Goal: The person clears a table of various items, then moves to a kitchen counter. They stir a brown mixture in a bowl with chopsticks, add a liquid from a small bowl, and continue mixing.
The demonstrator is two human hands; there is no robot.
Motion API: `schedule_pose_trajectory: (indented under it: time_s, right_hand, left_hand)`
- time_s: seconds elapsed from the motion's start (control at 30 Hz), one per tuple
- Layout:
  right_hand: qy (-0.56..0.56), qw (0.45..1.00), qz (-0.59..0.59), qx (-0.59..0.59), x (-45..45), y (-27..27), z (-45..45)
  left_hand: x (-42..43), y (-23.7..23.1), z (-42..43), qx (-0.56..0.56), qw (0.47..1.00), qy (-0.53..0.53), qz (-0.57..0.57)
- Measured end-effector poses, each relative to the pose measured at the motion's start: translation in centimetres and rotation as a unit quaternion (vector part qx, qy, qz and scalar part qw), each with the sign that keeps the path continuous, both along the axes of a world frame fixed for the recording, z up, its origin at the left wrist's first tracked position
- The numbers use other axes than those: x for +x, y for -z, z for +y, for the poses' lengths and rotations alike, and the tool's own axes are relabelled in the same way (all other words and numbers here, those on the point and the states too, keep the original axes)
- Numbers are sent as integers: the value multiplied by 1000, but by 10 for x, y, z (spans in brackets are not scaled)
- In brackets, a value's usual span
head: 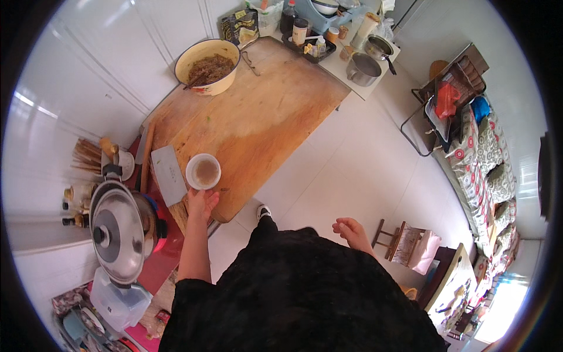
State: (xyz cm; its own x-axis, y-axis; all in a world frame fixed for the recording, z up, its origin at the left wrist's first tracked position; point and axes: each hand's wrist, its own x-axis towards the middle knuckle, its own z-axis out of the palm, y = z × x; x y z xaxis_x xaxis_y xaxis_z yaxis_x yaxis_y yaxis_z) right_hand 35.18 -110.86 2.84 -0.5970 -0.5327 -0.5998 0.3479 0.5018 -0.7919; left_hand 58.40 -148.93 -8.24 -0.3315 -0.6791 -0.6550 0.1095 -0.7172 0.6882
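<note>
My left hand (202, 205) is at the near side of a small white bowl (203, 158) with cloudy brownish liquid in it, its fingers against the lower rim. The bowl is over the near-left part of a large wooden board (272, 110). Just left of the bowl lies the wide grey blade of a cleaver (169, 176). My right hand (350, 232) hangs over the floor beside my body, with loosely bent fingers and nothing visible in it. Toward the board's far left corner, a cream enamel basin (224, 83) holds a brown minced mixture (212, 69) with chopsticks resting in it.
To the left are a lidded pan (118, 237), a chopstick bundle (88, 155) and a clear plastic box (118, 299). A black tray (323, 55) of jars and a steel pot (363, 69) stand past the board. A small chair (402, 244) sits at the right.
</note>
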Motion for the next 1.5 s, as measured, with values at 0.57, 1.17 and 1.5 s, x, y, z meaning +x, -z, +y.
schedule_pose_trajectory:
  time_s: [0.57,1.17,1.5]
  right_hand:
    - [-226,972,-47,-49,-245,50,-177]
    - [-202,974,-103,11,-397,45,-221]
    - [-251,962,-102,27,-398,36,-236]
  left_hand:
    - [-108,-45,-33,-34,988,22,-150]
    - [-477,-23,-114,-21,988,106,-109]
    - [-450,-16,-125,-49,991,-18,-122]
